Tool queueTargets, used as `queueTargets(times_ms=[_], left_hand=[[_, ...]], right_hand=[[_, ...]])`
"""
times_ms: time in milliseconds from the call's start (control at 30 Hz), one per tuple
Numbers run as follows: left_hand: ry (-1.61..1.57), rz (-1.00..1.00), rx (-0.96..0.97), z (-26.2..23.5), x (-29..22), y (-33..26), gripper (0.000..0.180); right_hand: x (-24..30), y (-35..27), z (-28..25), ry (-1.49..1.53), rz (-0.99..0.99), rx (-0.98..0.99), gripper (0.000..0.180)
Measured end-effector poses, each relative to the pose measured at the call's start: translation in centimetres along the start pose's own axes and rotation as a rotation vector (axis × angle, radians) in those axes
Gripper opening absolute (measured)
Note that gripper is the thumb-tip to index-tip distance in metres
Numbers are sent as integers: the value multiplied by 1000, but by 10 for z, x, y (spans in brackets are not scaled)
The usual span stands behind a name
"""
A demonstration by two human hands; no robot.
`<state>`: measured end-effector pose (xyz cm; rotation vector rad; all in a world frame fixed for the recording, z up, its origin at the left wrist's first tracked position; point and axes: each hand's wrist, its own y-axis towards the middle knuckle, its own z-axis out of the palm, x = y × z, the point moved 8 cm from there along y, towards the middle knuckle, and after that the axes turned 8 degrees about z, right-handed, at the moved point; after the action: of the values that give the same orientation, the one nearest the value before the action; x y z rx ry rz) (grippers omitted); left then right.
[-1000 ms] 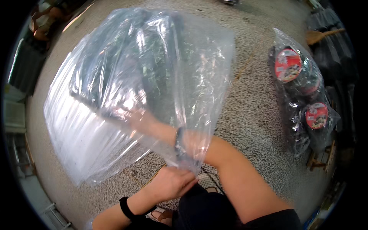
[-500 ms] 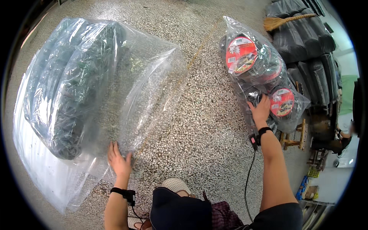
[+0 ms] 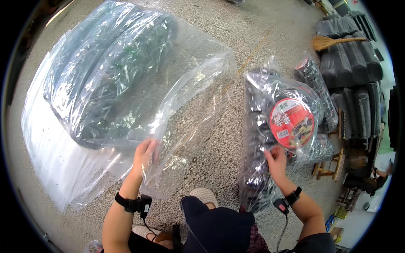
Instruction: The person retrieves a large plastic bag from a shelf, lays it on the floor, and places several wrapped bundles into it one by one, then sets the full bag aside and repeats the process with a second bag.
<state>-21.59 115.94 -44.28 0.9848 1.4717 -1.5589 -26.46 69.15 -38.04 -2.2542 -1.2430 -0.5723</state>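
On the left lies a large clear plastic bag with several long dark packs inside. My left hand is at the loose open side of this bag, fingers curled and closed on the film. To the right, dark stacks in clear wrap lie in a heap, one of them a long pack stretched along the floor. My right hand grips a wrapped stack with a round red label on its end, which faces up. The fingertips are partly hidden under it.
A white plastic sheet lies under the bag. Another wrapped stack rests beyond my right hand. Piled dark packs with a straw broom on them stand at the far right, near a small wooden stool.
My left hand has moved up and right and closed on the bag film, raising its edge. My right hand has come nearer, and the red-labelled stack has been tilted toward me.
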Motion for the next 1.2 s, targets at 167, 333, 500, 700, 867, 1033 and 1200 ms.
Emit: queueTargets(times_ms=[167, 333, 500, 700, 867, 1033, 1200], left_hand=[[33, -54, 93, 6, -27, -12, 27], [115, 16, 181, 8, -52, -25, 31], [20, 209, 88, -19, -59, -27, 27], [-134, 171, -69, -41, -111, -24, 34], [279, 359, 92, -9, -120, -68, 32], [482, 458, 74, 36, -100, -86, 49], [898, 588, -82, 24, -65, -154, 67]], right_hand=[[69, 35, -4, -590, -603, -748, 45], [62, 108, -27, -435, -350, -297, 39], [120, -50, 53, -163, -917, 86, 24], [92, -193, 134, -214, -1091, 744, 15], [167, -2, 118, 589, -53, 245, 27], [110, 166, 167, 561, -64, 20, 24], [85, -17, 177, 458, -255, 221, 30]])
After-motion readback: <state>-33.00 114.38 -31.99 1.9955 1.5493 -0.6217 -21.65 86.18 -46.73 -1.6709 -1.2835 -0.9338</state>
